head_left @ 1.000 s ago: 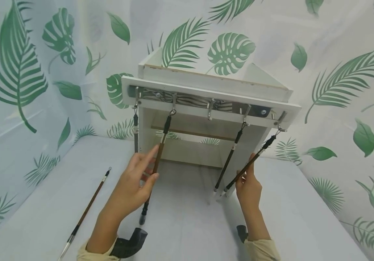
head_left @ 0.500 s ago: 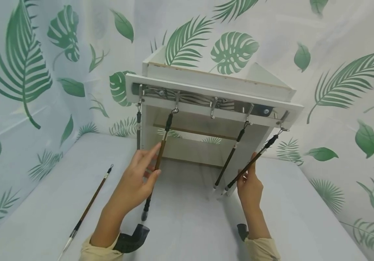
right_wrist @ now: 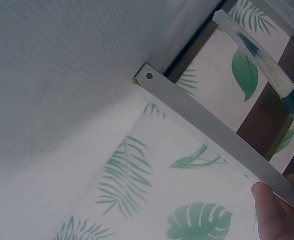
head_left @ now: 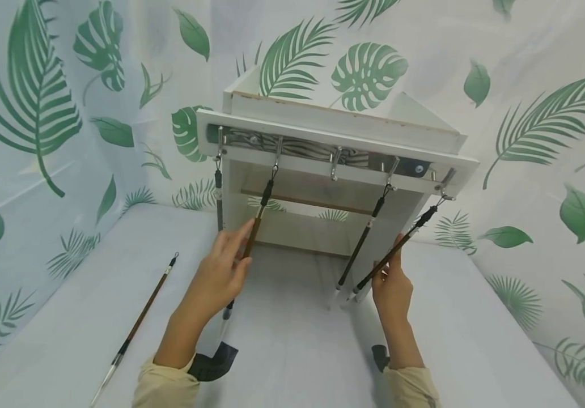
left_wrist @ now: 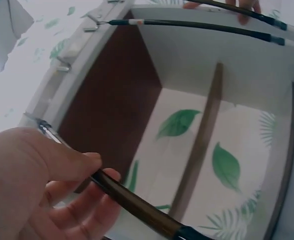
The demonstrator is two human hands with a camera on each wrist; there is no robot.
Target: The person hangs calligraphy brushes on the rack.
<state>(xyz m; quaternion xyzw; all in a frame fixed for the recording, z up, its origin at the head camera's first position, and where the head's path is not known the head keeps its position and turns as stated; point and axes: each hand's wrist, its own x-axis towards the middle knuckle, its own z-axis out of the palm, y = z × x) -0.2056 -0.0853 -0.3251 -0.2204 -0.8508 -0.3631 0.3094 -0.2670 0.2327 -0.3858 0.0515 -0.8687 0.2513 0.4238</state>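
My left hand [head_left: 218, 275] pinches the brown handle of a calligraphy brush [head_left: 253, 235] between thumb and fingers. That brush hangs by its loop from the second hook of a white rail [head_left: 292, 163]. In the left wrist view the thumb lies over the handle [left_wrist: 132, 200], with fingers curled beneath it. At the right, my right hand [head_left: 391, 292] grips the front edge of the white unit's side panel [right_wrist: 211, 135], thumb on one face. A slanting brush [head_left: 397, 246] from the rightmost hook crosses in front of its fingers. Another brush [head_left: 361, 243] hangs just left of it.
A grey-handled brush [head_left: 219, 204] hangs on the leftmost hook; the middle hook [head_left: 336, 164] holds nothing. One loose brush [head_left: 141, 317] lies on the white surface [head_left: 292, 351] to the left. Leaf-printed sheeting [head_left: 527, 141] surrounds the open unit.
The left-held brush's loop now hangs stretched below its hook, and its lower end has shifted away from me. My right hand keeps its place on the panel. The head view tilts slightly.
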